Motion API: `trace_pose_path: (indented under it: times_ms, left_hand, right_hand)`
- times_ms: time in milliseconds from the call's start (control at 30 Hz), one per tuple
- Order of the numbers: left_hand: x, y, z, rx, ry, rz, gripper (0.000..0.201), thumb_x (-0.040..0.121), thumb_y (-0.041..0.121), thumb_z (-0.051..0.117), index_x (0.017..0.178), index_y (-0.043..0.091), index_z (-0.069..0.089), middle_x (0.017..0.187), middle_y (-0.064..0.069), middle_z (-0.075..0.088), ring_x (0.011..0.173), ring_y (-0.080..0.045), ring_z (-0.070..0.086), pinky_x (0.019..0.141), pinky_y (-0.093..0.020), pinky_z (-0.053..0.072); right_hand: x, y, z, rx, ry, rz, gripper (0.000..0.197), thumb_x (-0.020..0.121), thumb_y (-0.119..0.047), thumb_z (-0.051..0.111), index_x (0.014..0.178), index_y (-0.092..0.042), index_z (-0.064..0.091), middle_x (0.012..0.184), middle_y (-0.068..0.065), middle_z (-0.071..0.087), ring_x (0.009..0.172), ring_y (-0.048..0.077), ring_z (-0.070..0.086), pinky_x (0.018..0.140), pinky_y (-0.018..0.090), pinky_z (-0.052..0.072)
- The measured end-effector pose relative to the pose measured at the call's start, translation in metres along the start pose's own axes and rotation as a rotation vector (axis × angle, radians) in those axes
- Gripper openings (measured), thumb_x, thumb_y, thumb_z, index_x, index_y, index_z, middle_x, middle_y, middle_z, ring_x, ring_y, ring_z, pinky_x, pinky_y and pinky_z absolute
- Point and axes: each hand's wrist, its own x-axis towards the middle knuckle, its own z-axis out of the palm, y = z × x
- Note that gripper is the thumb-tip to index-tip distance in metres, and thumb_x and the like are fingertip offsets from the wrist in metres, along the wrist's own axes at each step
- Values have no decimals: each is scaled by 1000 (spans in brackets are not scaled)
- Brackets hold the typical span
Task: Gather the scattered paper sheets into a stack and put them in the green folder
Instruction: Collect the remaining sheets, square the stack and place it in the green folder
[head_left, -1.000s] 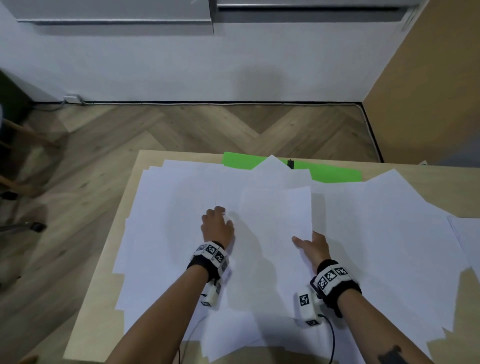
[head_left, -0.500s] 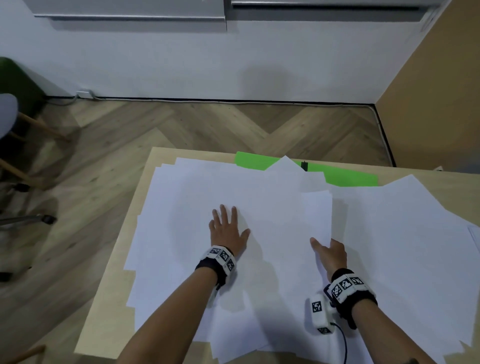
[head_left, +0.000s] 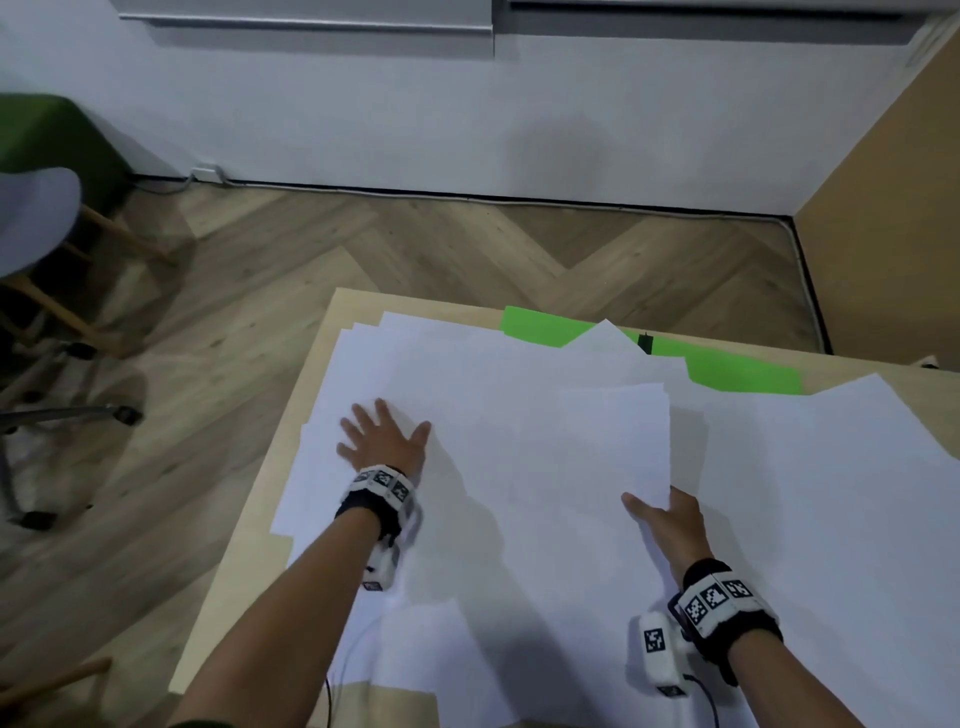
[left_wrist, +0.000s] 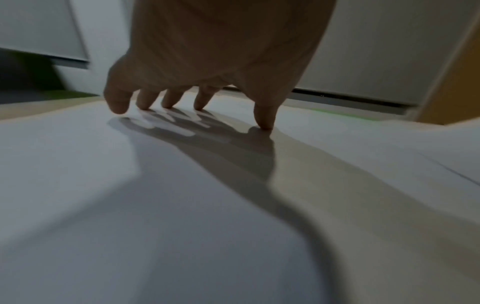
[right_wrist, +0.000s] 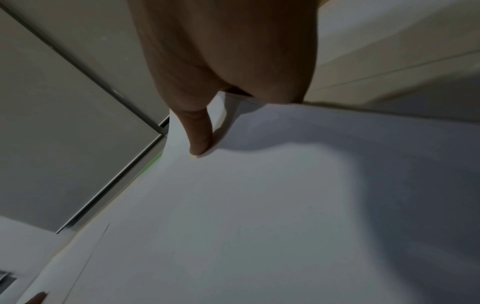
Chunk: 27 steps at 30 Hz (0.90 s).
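Note:
Several white paper sheets (head_left: 519, 395) lie overlapped across the light wooden table (head_left: 332, 332). The green folder (head_left: 737, 371) lies at the far edge, mostly covered by sheets. My left hand (head_left: 382, 434) lies flat with spread fingers on the sheets at the left; in the left wrist view its fingertips (left_wrist: 168, 102) touch the paper (left_wrist: 182, 205). My right hand (head_left: 662, 517) pinches the near corner of a top sheet (head_left: 613, 441), thumb on top and fingers hidden beneath. The right wrist view shows the thumb (right_wrist: 200, 139) pressing that raised sheet (right_wrist: 233, 205).
A small black clip (head_left: 644, 342) sits on the folder. More sheets (head_left: 831, 493) spread to the table's right side. A chair (head_left: 36, 223) and a green seat (head_left: 52, 135) stand on the floor at the left, and a wooden panel (head_left: 893, 197) rises at the right.
My left hand uncurled, spread flat and slid left over the sheets. My right hand kept its pinch on the sheet's corner. The head view turned left.

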Motion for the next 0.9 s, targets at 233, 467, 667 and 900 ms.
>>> trace_pose_path:
  times_ms: [233, 467, 667, 900]
  left_hand:
    - [31, -28, -34, -123, 70, -273, 112, 63, 70, 71, 144, 10, 25, 147, -17, 27, 138, -36, 22, 106, -58, 29]
    - [45, -36, -39, -164, 126, -234, 102, 54, 61, 84, 125, 3, 40, 130, -16, 42, 126, -33, 34, 98, -51, 36]
    - [44, -43, -40, -187, 168, -170, 93, 60, 56, 85, 121, 2, 40, 126, -16, 38, 118, -36, 37, 87, -49, 42]
    - [34, -52, -35, -281, 184, -161, 62, 75, 46, 79, 113, 3, 55, 119, -18, 53, 118, -38, 41, 95, -49, 38]
  right_hand:
    - [10, 1, 26, -44, -92, -61, 50, 88, -9, 76, 135, -7, 60, 129, 5, 66, 120, 25, 61, 102, 35, 44]
    - [11, -2, 41, -106, -114, -91, 42, 87, -10, 76, 127, -9, 65, 119, 2, 70, 111, 22, 64, 94, 30, 45]
    - [13, 2, 44, -121, -106, -77, 41, 86, -15, 78, 124, -11, 66, 119, 1, 70, 112, 23, 64, 96, 32, 46]
    - [15, 8, 40, -45, -56, -36, 42, 83, -19, 80, 123, -17, 65, 118, -5, 70, 113, 21, 64, 102, 39, 47]
